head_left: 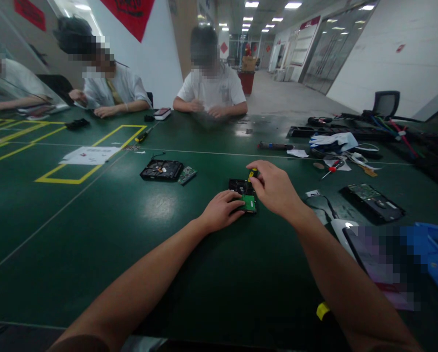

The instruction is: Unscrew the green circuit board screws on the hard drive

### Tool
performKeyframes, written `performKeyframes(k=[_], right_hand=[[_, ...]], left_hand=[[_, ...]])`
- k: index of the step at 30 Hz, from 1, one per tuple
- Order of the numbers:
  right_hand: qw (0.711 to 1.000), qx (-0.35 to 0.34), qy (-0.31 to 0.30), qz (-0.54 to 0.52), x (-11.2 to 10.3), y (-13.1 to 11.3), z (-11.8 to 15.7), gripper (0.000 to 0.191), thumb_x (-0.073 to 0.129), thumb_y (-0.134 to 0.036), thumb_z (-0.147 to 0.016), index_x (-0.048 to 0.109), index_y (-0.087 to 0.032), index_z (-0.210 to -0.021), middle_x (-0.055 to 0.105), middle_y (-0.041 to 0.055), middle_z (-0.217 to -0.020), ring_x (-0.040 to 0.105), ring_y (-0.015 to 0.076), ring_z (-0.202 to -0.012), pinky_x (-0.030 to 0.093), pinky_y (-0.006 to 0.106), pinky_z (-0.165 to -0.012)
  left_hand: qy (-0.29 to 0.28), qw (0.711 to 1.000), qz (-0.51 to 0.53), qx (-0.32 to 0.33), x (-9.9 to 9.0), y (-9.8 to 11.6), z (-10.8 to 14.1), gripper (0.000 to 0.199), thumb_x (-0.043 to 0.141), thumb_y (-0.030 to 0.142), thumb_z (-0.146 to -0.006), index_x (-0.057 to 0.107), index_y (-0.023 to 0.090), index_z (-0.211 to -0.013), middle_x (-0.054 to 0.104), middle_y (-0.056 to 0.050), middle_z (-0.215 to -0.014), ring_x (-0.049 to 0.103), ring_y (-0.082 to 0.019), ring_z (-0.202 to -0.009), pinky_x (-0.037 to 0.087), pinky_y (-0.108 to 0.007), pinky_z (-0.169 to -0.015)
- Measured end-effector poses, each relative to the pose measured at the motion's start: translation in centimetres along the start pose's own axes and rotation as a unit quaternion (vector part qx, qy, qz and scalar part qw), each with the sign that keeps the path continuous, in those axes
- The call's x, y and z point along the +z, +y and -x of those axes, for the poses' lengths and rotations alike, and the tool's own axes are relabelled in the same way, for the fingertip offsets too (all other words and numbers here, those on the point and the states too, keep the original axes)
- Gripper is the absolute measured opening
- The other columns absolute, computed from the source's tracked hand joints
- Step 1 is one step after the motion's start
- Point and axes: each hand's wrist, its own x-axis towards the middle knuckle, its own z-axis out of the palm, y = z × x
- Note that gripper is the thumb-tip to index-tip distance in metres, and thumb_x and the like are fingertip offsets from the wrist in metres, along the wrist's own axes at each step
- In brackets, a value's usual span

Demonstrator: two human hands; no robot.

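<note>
Lying lengthwise near-to-far, hard drive (249, 203) is steadied under left hand (222, 210), fingers spread; yellow-black handle (253, 174) is pinched by right hand (276, 189) over its far-right corner.

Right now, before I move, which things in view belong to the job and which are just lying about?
In use:
- hard drive with green circuit board, under the left hand
- yellow-and-black handle, likely a screwdriver's, in the right hand

Apparently just lying about:
- loose circuit board
- red-and-white screwdriver
- white paper
</note>
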Motion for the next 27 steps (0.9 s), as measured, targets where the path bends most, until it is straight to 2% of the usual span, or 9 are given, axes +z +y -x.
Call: performKeyframes(k=[3,5,11,21,24,27], right_hand=[[1.0,0.0,0.001,0.006,-0.06,-0.05,0.04,0.016,0.055,-0.022,-0.095,0.063,-0.023,-0.109,0.065,0.0103,-0.111,0.063,0.0259,-0.099,0.049,0.041,-0.089],[1.0,0.008,-0.001,0.018,-0.12,-0.03,0.04,0.014,0.054,-0.021,-0.096,0.063,-0.023,-0.106,0.066,0.0099,-0.108,0.063,0.026,-0.098,0.049,0.042,-0.089],[1.0,0.006,0.003,0.015,0.02,0.13,-0.05,0.03,0.051,-0.012,-0.092,0.059,-0.021,-0.12,0.068,0.0119,-0.12,0.064,0.0278,-0.108,0.049,0.045,-0.096],[0.994,0.051,0.025,0.089,-0.18,0.52,-0.02,0.02,0.06,-0.025,-0.095,0.064,-0.02,-0.113,0.067,0.0135,-0.112,0.065,0.0296,-0.1,0.051,0.044,-0.087],[0.997,0.029,0.016,0.07,-0.21,0.6,0.0,0.024,0.055,-0.02,-0.095,0.067,-0.021,-0.116,0.067,0.0122,-0.111,0.065,0.0283,-0.101,0.051,0.044,-0.089],[0.999,-0.01,0.004,0.031,-0.11,0.52,0.01,0.033,0.05,-0.012,-0.093,0.065,-0.021,-0.12,0.068,0.0119,-0.118,0.064,0.0274,-0.11,0.05,0.044,-0.097]], left_hand=[[0.004,1.0,0.0,-0.001,-0.02,0.03,-0.02,0.032,0.061,0.04,-0.099,0.07,0.021,-0.123,0.065,-0.012,-0.131,0.06,-0.029,-0.126,0.049,-0.051,-0.111],[0.005,1.0,-0.002,-0.002,-0.03,0.02,-0.02,0.032,0.062,0.04,-0.099,0.07,0.022,-0.124,0.065,-0.012,-0.131,0.06,-0.029,-0.126,0.049,-0.052,-0.111],[0.0,1.0,-0.002,0.001,-0.01,-0.03,0.0,0.032,0.061,0.04,-0.099,0.07,0.022,-0.124,0.064,-0.012,-0.131,0.059,-0.029,-0.127,0.049,-0.052,-0.111],[0.006,1.0,-0.002,-0.001,0.06,-0.09,0.06,0.032,0.061,0.041,-0.099,0.07,0.022,-0.124,0.064,-0.012,-0.132,0.059,-0.029,-0.128,0.049,-0.052,-0.111],[0.002,1.0,-0.003,0.002,0.05,-0.08,0.01,0.033,0.061,0.041,-0.099,0.07,0.022,-0.124,0.064,-0.011,-0.132,0.059,-0.029,-0.127,0.049,-0.052,-0.111],[0.0,1.0,-0.006,0.0,0.01,-0.05,-0.02,0.033,0.061,0.042,-0.099,0.07,0.021,-0.123,0.064,-0.011,-0.131,0.059,-0.029,-0.127,0.049,-0.051,-0.111]])
